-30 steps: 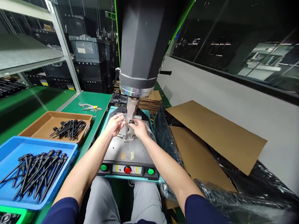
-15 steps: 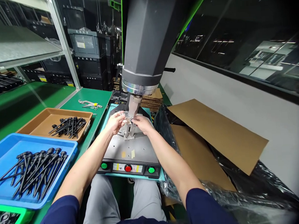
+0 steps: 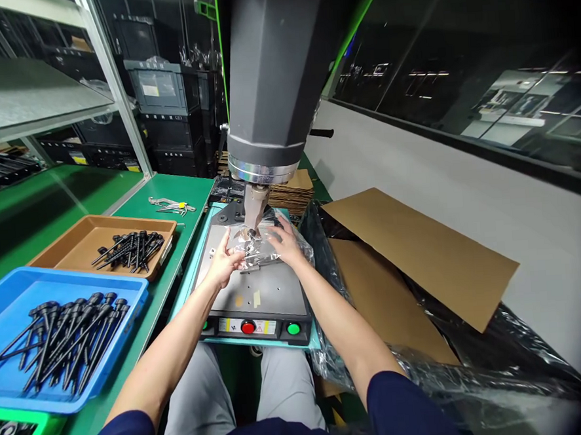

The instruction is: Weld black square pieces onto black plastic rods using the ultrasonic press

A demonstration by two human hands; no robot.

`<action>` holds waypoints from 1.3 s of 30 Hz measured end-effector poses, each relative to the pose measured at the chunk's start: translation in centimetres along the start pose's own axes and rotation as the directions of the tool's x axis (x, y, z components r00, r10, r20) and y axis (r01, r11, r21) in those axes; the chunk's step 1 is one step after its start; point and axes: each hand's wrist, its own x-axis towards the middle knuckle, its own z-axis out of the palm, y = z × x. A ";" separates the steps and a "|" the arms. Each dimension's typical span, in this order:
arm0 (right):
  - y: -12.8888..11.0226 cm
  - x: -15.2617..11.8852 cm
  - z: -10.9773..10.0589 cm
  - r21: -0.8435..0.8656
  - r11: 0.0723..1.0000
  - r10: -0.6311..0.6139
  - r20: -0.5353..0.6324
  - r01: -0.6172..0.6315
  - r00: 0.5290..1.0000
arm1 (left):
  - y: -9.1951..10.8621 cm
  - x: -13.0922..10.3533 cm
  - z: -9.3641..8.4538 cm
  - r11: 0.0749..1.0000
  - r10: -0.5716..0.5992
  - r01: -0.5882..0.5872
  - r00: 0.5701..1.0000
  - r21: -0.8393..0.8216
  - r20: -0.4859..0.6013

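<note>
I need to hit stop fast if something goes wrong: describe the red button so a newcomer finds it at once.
Start at the big grey machine head and drop to the metal base plate beneath it. On the front panel nearest the person's lap, the red button sits in the middle. Its neighbours on both sides are green.

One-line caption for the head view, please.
Both hands, left hand and right hand, hold a clear plastic bag under the press head.
</note>
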 end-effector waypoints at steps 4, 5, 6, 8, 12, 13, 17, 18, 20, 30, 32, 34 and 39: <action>1.5 -1.6 0.0 -0.092 0.995 0.040 0.017 -0.039 0.999 | -1.3 -0.8 -0.2 1.000 0.010 -0.010 1.000 0.011 -0.027; 1.7 -1.9 0.1 -0.088 0.995 0.050 0.020 -0.048 0.999 | -1.4 -0.9 -0.2 1.000 0.009 -0.009 0.999 0.013 -0.032; 1.9 -2.2 0.3 -0.076 0.996 0.055 0.019 -0.054 0.998 | -1.5 -1.0 -0.3 1.000 0.009 -0.008 0.999 0.017 -0.032; 2.1 -2.8 0.6 -0.025 0.998 0.063 -0.007 -0.063 0.998 | -1.6 -1.3 -0.2 0.999 0.014 -0.013 1.000 0.032 -0.021; 2.4 -4.2 1.0 0.078 0.993 0.093 -0.064 -0.088 0.994 | -2.0 -2.1 0.0 0.998 0.023 -0.023 1.000 0.061 0.008; 2.6 -4.6 1.1 0.086 0.992 0.100 -0.058 -0.094 0.993 | -2.1 -2.4 0.1 0.998 0.023 -0.024 1.000 0.065 0.010; 3.0 -5.9 1.6 0.110 0.985 0.135 -0.014 -0.133 0.991 | -2.8 -3.1 0.1 0.996 0.042 -0.042 0.999 0.079 0.003; 3.0 -6.0 1.7 0.118 0.983 0.144 -0.009 -0.142 0.990 | -2.9 -3.2 0.0 0.996 0.046 -0.046 0.999 0.080 0.001; 3.0 -6.1 1.8 0.128 0.980 0.153 0.004 -0.152 0.988 | -3.1 -3.3 -0.1 0.996 0.046 -0.046 0.999 0.080 -0.004; 3.1 -6.2 2.2 0.109 0.967 0.222 0.099 -0.232 0.970 | -3.8 -3.4 -0.4 0.990 -0.068 0.068 0.998 0.126 -0.001; 3.1 -6.7 2.4 0.090 0.967 0.224 0.138 -0.237 0.965 | -3.9 -3.5 -0.5 0.987 -0.085 0.084 0.996 0.140 -0.003; 3.1 -7.3 2.6 0.064 0.970 0.221 0.154 -0.233 0.963 | -3.9 -3.7 -0.5 0.985 -0.086 0.085 0.996 0.153 0.000; 2.8 -9.1 2.7 -0.066 0.983 0.183 0.178 -0.174 0.967 | -3.9 -3.9 -0.2 0.982 -0.081 0.078 0.997 0.173 0.013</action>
